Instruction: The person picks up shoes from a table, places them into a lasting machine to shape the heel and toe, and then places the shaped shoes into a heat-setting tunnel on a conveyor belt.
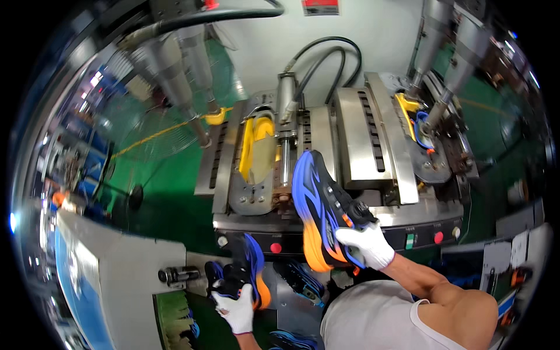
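My right hand, in a white glove, grips a black, blue and orange sneaker by its collar. That sneaker hangs in front of the machine, toe up, with its thick blue-to-orange sole turned to the left. Lower and to the left, my gloved left hand is closed on a similar sneaker, its sole facing right. Between and below the hands lies a dark shoe with blue trim. At the bottom edge another blue and black shoe shows in part.
Ahead stands a two-station metal press with hoses. Its left station has yellow pads; its right holds a blue-edged shoe. Red buttons line its front panel. A dark cylindrical container lies left, beside a grey surface.
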The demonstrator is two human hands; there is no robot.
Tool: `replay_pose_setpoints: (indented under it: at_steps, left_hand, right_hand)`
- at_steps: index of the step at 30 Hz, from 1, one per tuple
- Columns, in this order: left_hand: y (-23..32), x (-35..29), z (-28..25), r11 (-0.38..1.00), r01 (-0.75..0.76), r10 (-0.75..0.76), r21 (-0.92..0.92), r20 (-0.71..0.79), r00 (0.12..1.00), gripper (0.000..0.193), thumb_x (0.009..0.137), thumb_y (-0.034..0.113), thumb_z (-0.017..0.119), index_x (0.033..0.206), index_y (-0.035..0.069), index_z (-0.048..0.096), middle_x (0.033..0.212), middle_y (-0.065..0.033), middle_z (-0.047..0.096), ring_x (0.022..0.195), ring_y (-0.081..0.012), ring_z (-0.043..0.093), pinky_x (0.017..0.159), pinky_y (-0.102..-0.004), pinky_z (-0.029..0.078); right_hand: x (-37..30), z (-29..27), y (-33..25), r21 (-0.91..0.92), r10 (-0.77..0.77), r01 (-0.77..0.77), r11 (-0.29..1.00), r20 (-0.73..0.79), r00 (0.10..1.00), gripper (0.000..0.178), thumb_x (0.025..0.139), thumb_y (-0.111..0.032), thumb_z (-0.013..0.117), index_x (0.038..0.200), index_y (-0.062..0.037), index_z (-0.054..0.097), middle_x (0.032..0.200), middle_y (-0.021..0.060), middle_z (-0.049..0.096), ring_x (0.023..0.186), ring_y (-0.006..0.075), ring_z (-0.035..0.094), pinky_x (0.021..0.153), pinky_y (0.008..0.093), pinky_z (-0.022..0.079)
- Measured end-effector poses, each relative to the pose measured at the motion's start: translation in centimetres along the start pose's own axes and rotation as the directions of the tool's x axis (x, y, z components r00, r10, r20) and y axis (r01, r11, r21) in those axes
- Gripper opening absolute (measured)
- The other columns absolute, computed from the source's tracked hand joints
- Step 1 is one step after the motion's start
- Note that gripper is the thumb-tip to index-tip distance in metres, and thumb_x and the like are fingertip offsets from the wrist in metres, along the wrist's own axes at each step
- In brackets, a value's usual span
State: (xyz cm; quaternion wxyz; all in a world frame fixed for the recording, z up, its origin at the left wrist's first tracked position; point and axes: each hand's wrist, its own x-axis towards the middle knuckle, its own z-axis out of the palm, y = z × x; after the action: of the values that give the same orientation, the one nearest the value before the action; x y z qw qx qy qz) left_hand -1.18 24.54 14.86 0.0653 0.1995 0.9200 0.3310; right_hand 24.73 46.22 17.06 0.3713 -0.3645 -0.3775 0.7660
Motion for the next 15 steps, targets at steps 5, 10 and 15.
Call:
replay_pose_setpoints:
  at_steps: [5, 10, 15]
  left_hand:
    - [-13.4, -7.9, 3.0, 0.932, 0.27, -0.29, 0.241, 0.052, 0.956, 0.101, 0.07, 0.038, 0.089, 0.146, -0.007, 0.041, 0.132, -0.0284, 0.063, 0.118, -0.0465, 0.062, 0.105, -0.0522, 0.047]
    - [-17.7, -12.8, 8.3, 0.922, 0.383, -0.385, 0.067, 0.023, 0.923, 0.069, 0.077, 0.041, 0.088, 0.125, -0.002, 0.062, 0.119, -0.0249, 0.071, 0.101, -0.0427, 0.07, 0.092, -0.049, 0.056]
    - [-19.8, -14.8, 12.8, 0.954, 0.285, -0.291, 0.093, 0.055, 0.955, 0.079, 0.073, 0.035, 0.089, 0.135, 0.0, 0.056, 0.124, -0.0216, 0.067, 0.114, -0.0404, 0.065, 0.101, -0.0503, 0.048]
  right_hand:
    - [14.2, 11.4, 0.8, -0.054, 0.017, -0.008, 0.998, 0.171, 0.985, 0.017, 0.083, -0.002, 0.078, 0.099, 0.0009, 0.073, 0.091, 0.0047, 0.072, 0.075, 0.0112, 0.065, 0.071, 0.0287, 0.055]
    - [33.1, 13.8, 3.9, -0.291, 0.064, -0.077, 0.954, -0.053, 0.997, 0.013, 0.079, 0.001, 0.077, 0.079, -0.0041, 0.066, 0.069, 0.0067, 0.063, 0.068, 0.0198, 0.065, 0.058, 0.0305, 0.052]
    - [43.1, 12.7, 11.1, -0.981, -0.416, 0.083, -0.175, 0.15, 0.897, 0.026, 0.084, -0.018, 0.063, 0.098, -0.0008, 0.078, 0.105, 0.0253, 0.075, 0.106, 0.0391, 0.072, 0.091, 0.0414, 0.057]
